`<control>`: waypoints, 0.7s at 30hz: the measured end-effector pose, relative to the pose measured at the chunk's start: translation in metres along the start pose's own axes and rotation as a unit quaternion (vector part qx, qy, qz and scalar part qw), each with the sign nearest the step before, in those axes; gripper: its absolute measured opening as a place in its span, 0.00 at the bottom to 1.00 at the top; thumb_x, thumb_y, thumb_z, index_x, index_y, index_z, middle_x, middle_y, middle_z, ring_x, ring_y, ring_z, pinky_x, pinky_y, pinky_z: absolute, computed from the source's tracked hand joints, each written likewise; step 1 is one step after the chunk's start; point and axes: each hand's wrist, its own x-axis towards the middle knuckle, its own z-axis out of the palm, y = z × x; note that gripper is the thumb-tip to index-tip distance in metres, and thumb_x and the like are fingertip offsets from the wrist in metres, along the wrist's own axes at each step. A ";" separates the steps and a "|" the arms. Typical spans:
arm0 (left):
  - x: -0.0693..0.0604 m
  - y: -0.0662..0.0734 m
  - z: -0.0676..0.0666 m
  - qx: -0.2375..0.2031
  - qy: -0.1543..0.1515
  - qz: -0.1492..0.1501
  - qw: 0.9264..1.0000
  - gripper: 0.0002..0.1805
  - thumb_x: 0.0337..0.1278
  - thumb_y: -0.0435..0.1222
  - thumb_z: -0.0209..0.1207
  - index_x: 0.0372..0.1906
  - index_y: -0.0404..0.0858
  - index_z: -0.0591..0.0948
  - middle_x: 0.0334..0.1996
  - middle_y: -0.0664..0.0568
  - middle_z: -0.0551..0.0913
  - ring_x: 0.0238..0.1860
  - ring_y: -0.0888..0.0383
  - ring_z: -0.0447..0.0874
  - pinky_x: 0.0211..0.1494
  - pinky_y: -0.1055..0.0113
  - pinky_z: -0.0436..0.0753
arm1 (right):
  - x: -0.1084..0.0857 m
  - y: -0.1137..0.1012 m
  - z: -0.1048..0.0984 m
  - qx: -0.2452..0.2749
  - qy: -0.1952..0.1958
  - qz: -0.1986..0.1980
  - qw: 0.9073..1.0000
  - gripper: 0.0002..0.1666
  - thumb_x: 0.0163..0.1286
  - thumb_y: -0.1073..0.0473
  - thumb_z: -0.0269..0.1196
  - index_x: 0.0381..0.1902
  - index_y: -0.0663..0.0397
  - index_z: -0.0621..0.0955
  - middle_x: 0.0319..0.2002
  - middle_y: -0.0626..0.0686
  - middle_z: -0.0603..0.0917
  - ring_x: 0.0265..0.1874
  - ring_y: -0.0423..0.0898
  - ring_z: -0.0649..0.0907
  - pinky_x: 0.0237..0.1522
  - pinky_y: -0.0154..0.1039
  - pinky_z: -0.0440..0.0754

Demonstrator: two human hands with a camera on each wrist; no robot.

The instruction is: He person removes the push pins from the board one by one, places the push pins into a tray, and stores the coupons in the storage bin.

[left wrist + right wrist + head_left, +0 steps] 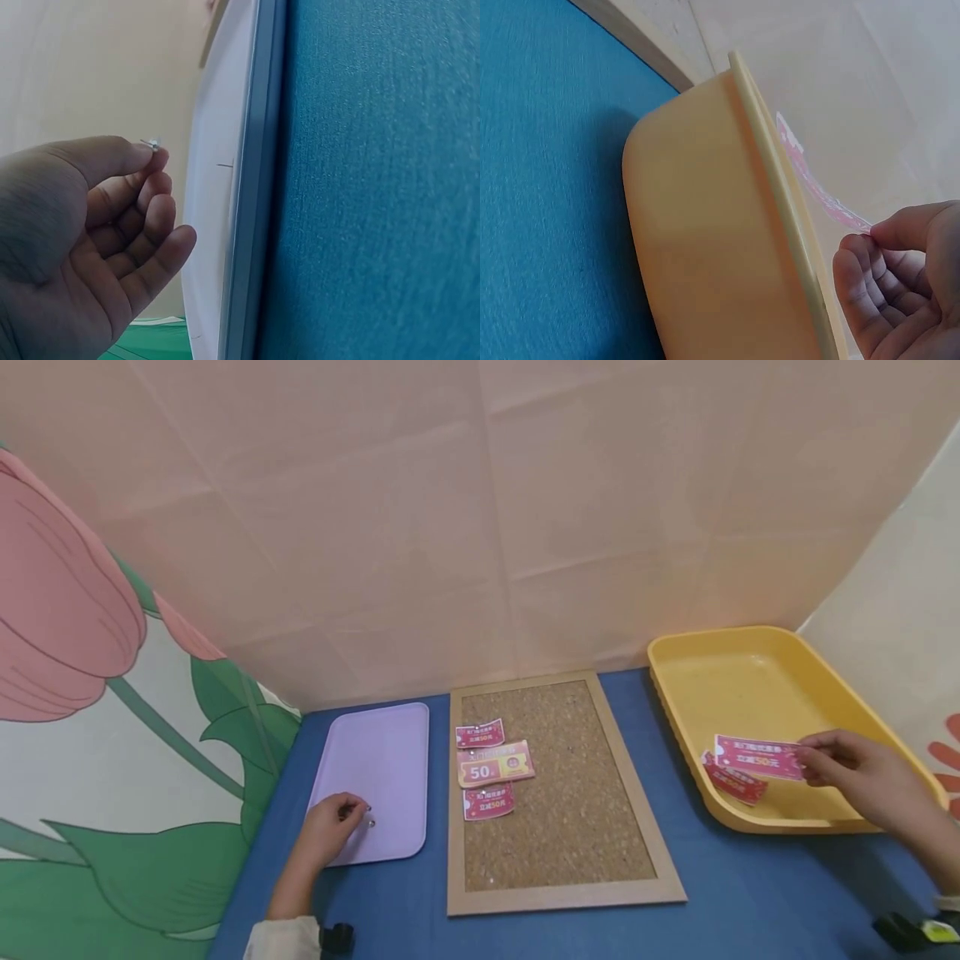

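One coupon held, pinched by the right hand over one yellow tub; second coupon lies inside. One pin pinched by the left hand above one purple tray. One corkboard bears three coupons.

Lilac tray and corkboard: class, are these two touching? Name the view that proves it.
Apart. The head view shows a strip of blue surface between the lilac tray and the corkboard, all along their facing edges.

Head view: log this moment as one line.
left hand: pinches small pin over purple tray | right hand: holds pink coupon over yellow bin | corkboard: three coupons along left side
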 end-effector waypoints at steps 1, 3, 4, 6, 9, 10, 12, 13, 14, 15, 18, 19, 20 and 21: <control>0.000 0.000 0.000 0.004 0.001 -0.002 1.000 0.06 0.61 0.36 0.62 0.35 0.36 0.85 0.30 0.52 0.82 0.32 0.58 0.79 0.37 0.61 0.78 | 0.000 0.001 0.000 0.000 0.001 0.001 1.000 0.23 0.74 0.51 0.56 0.50 0.70 0.75 0.33 0.57 0.84 0.24 0.31 0.80 0.23 0.29 0.78; -0.001 0.001 0.000 0.010 0.001 -0.006 1.000 0.06 0.61 0.36 0.62 0.35 0.35 0.84 0.29 0.52 0.82 0.31 0.58 0.78 0.35 0.62 0.77 | -0.001 0.003 0.000 -0.002 0.002 0.008 1.000 0.24 0.74 0.50 0.56 0.50 0.70 0.75 0.35 0.61 0.83 0.24 0.31 0.79 0.23 0.29 0.78; -0.002 0.001 0.000 0.012 0.001 -0.009 1.000 0.06 0.61 0.35 0.62 0.35 0.35 0.84 0.29 0.52 0.82 0.31 0.58 0.77 0.35 0.62 0.77 | -0.001 0.004 0.000 -0.003 0.003 0.011 1.000 0.24 0.74 0.50 0.56 0.50 0.70 0.75 0.35 0.61 0.83 0.24 0.31 0.79 0.23 0.30 0.78; -0.002 0.001 0.000 0.018 0.000 -0.013 1.000 0.06 0.61 0.35 0.62 0.34 0.35 0.84 0.28 0.52 0.81 0.30 0.58 0.76 0.33 0.63 0.76 | -0.001 0.005 -0.001 -0.010 0.008 0.015 1.000 0.24 0.74 0.49 0.56 0.49 0.69 0.75 0.35 0.61 0.83 0.24 0.31 0.79 0.23 0.30 0.78; -0.002 0.001 0.000 0.029 0.000 -0.018 0.999 0.06 0.61 0.35 0.62 0.34 0.35 0.84 0.26 0.52 0.80 0.28 0.58 0.74 0.31 0.64 0.75 | 0.000 0.008 -0.002 -0.020 0.013 0.019 1.000 0.25 0.74 0.48 0.56 0.49 0.68 0.75 0.34 0.61 0.83 0.23 0.32 0.79 0.22 0.31 0.78; -0.002 0.001 0.001 0.034 0.001 -0.019 0.999 0.06 0.60 0.35 0.62 0.34 0.35 0.84 0.26 0.52 0.79 0.28 0.58 0.74 0.31 0.64 0.75 | 0.000 0.009 -0.002 -0.020 0.014 0.019 1.000 0.25 0.74 0.48 0.56 0.49 0.69 0.75 0.34 0.62 0.83 0.23 0.32 0.79 0.22 0.32 0.78; -0.002 0.001 0.001 0.047 0.002 -0.020 0.999 0.06 0.60 0.35 0.62 0.33 0.35 0.84 0.25 0.53 0.78 0.28 0.58 0.73 0.31 0.64 0.74 | -0.001 0.011 -0.002 -0.024 0.015 0.020 0.999 0.25 0.74 0.48 0.56 0.49 0.69 0.75 0.34 0.62 0.84 0.22 0.32 0.78 0.22 0.32 0.78; -0.002 0.001 0.001 0.052 0.002 -0.020 0.998 0.06 0.60 0.35 0.62 0.33 0.35 0.84 0.25 0.53 0.78 0.27 0.58 0.73 0.31 0.64 0.74 | 0.000 0.012 -0.002 -0.023 0.014 0.020 0.999 0.25 0.74 0.48 0.56 0.49 0.70 0.75 0.34 0.62 0.83 0.22 0.32 0.78 0.22 0.33 0.78; -0.002 0.000 0.001 0.058 0.003 -0.020 0.998 0.06 0.60 0.35 0.62 0.33 0.35 0.84 0.25 0.53 0.78 0.27 0.58 0.73 0.31 0.63 0.74 | 0.000 0.013 -0.002 -0.024 0.012 0.021 0.999 0.26 0.74 0.48 0.55 0.49 0.70 0.75 0.34 0.62 0.83 0.22 0.32 0.78 0.22 0.33 0.78; -0.002 0.000 0.001 0.064 0.003 -0.018 0.998 0.06 0.60 0.35 0.62 0.33 0.35 0.84 0.25 0.53 0.78 0.27 0.58 0.73 0.32 0.63 0.74 | 0.000 0.014 -0.001 -0.028 0.012 0.023 0.999 0.26 0.74 0.48 0.55 0.49 0.69 0.75 0.34 0.62 0.83 0.22 0.32 0.78 0.22 0.33 0.79; -0.001 0.000 0.002 0.074 0.005 -0.015 0.997 0.06 0.59 0.34 0.62 0.32 0.35 0.84 0.24 0.52 0.77 0.27 0.57 0.73 0.32 0.62 0.75 | 0.000 0.018 -0.001 -0.028 0.008 0.025 0.999 0.26 0.74 0.47 0.55 0.49 0.70 0.74 0.34 0.62 0.83 0.22 0.33 0.78 0.23 0.34 0.80; -0.001 0.001 0.002 0.077 0.005 -0.014 0.997 0.06 0.59 0.34 0.62 0.32 0.35 0.84 0.24 0.52 0.77 0.27 0.57 0.73 0.32 0.62 0.75 | 0.000 0.018 -0.001 -0.029 0.006 0.026 0.999 0.27 0.74 0.47 0.55 0.48 0.70 0.74 0.34 0.62 0.83 0.22 0.33 0.78 0.23 0.34 0.80; -0.001 0.001 0.002 0.080 0.005 -0.014 0.997 0.06 0.59 0.34 0.62 0.33 0.34 0.84 0.24 0.52 0.77 0.27 0.57 0.73 0.32 0.62 0.75 | 0.000 0.019 0.000 -0.030 0.005 0.029 0.999 0.27 0.74 0.46 0.55 0.49 0.70 0.74 0.34 0.62 0.83 0.23 0.34 0.79 0.23 0.34 0.80; -0.001 0.001 0.002 0.081 0.005 -0.015 0.997 0.06 0.59 0.34 0.62 0.33 0.34 0.84 0.24 0.52 0.77 0.27 0.57 0.73 0.32 0.62 0.75 | 0.000 0.019 0.000 -0.031 0.004 0.032 0.999 0.28 0.74 0.45 0.55 0.49 0.70 0.74 0.34 0.62 0.83 0.23 0.34 0.79 0.23 0.34 0.80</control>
